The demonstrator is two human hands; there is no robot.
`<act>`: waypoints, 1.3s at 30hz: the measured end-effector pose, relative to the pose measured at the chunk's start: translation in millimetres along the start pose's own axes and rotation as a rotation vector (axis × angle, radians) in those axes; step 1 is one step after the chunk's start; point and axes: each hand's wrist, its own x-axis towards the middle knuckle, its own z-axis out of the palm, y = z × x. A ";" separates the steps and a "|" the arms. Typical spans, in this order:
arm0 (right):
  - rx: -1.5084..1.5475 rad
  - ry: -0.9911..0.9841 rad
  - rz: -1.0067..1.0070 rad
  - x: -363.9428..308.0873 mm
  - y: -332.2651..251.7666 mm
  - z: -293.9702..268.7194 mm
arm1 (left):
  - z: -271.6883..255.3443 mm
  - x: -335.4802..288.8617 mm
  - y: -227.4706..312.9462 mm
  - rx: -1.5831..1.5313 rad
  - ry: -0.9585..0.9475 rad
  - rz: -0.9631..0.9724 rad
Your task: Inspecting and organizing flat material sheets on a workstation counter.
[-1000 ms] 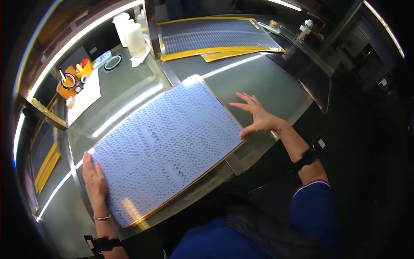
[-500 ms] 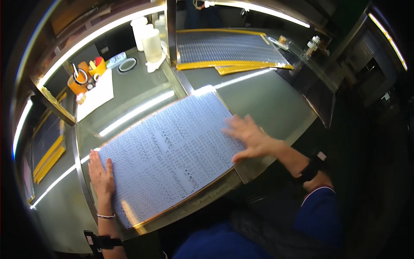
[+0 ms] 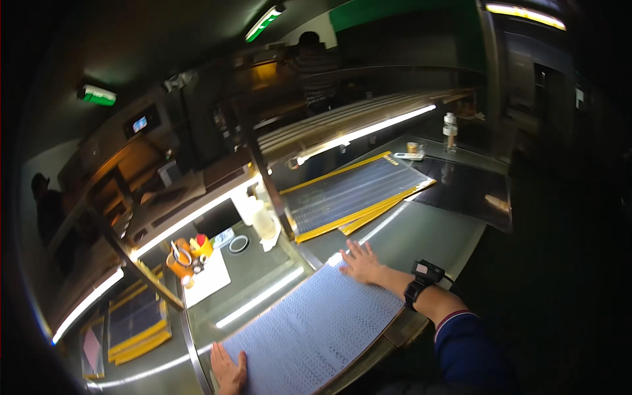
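As I look down from afar, I have the panel (image 3: 316,322) lying flat and aslant on the bench (image 3: 431,230), pale blue and covered in rows of small dark marks, its nearest part running out of view at the bottom. I see the left hand (image 3: 228,368) at its left edge, fingers straight and together, thumb apart over the surface. I have the right hand (image 3: 361,262) at the far right corner, fingers spread, palm down. Neither hand is closed around anything; both are open, and I cannot tell how hard either presses.

On the right wrist I see a black strap (image 3: 413,291), and above it a blue sleeve (image 3: 471,349). Beyond the right hand lies a sheet (image 3: 349,191) edged in yellow, with a dark film (image 3: 467,197) to its right and a small bottle (image 3: 449,131) standing farther back. To the left of that sheet I make out white bottles (image 3: 263,220), a dark ring (image 3: 239,243), and tape rolls (image 3: 191,257) by white paper (image 3: 209,280). More yellow-edged sheets (image 3: 138,322) lie at far left. Behind the lit shelf I see a person (image 3: 313,62), dim.
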 end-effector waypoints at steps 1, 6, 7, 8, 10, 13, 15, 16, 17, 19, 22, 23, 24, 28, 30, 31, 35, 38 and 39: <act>0.019 0.011 -0.088 -16.6 3.4 -4.8 | -55.1 -16.8 38.3 0.080 0.030 0.236; 0.194 0.040 -0.279 -87.4 13.8 -16.2 | -99.4 -71.8 72.9 0.226 0.186 0.473; 0.115 0.009 -0.280 -95.2 17.8 -14.4 | -97.4 -78.4 73.4 -0.374 -0.050 0.210; 0.036 -0.024 -0.282 -102.0 21.5 -12.3 | -95.0 -83.7 72.8 -0.955 -0.294 -0.086; 0.046 -0.031 -0.267 -101.7 20.8 -12.5 | -90.8 -87.2 66.1 -0.891 -0.300 -0.074; 0.073 0.010 -0.280 -103.9 20.3 -8.4 | -73.9 -100.8 53.7 -0.405 -0.166 0.097; 0.094 0.055 -0.296 -101.5 22.3 -8.2 | -68.0 -118.5 51.5 0.022 -0.030 0.247; 0.234 0.121 -0.303 -103.6 23.4 -8.9 | -77.0 -139.5 52.4 -0.131 -0.059 0.397; 0.373 0.183 -0.312 -106.0 24.1 -9.3 | -78.0 -158.2 52.2 -0.284 -0.091 0.542; 0.440 0.247 -0.309 -104.3 30.6 -4.8 | -48.5 -200.5 37.4 -0.114 0.010 0.594; 0.416 0.381 -0.318 -101.8 34.2 -3.3 | -30.4 -230.1 28.1 -0.115 0.010 0.530; 0.377 0.386 -0.378 -95.3 12.0 -9.6 | -23.3 -254.5 15.6 -0.081 -0.006 0.442; 0.343 0.401 -0.413 -95.3 8.5 -16.0 | -25.3 -253.2 15.5 -0.058 0.011 0.456; 0.584 0.381 -0.319 -100.0 18.1 -11.8 | -52.0 -210.4 14.8 -0.365 0.145 0.584; 0.638 0.429 -0.262 -106.8 19.1 -23.4 | -35.5 -191.0 -29.6 -0.065 0.113 0.847; 0.684 0.457 -0.235 -107.0 35.3 -10.5 | -46.8 -179.8 -25.1 -0.228 0.083 0.727; 0.944 0.667 0.141 -138.7 41.4 -27.2 | -49.8 -148.7 -7.8 -0.175 0.032 0.683; 1.004 0.693 0.260 -144.1 79.2 -36.7 | -49.1 -135.7 -7.0 -0.227 0.035 0.835; 1.083 0.799 0.348 -157.6 79.1 -46.6 | -51.3 -124.8 -8.1 -0.204 0.089 0.929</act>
